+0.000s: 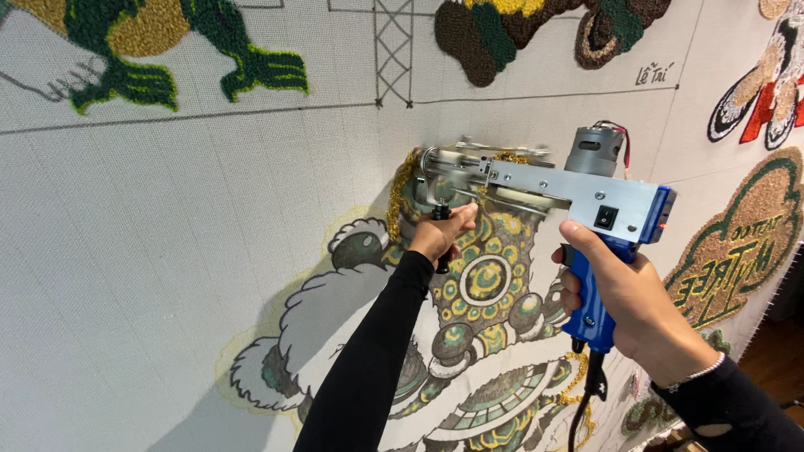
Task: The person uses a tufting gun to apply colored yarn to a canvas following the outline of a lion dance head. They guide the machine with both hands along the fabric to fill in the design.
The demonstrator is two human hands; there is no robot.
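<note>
Both of my hands hold a tufting gun against a large pale cloth stretched upright in front of me. My left hand, in a long black sleeve, is closed around the short black front handle under the gun's metal nose. My right hand is wrapped around the blue pistol grip, fingers curled to the front of it; I cannot tell whether the trigger is pressed. A black cord hangs from the bottom of the grip.

The gun's tip meets the cloth at the upper left edge of a printed lion-dance head in green, gold and white, right beside a strip of gold yarn already worked along that outline. Most of the design below looks flat and unfilled, so I judge the tufting has barely begun, with the gold border in hand. Going on would call for firm, even pressure into the cloth and a steady line along the outline.

Finished tufted pieces show elsewhere: a green and yellow frog shape at upper left, a brown and green piece above.
</note>
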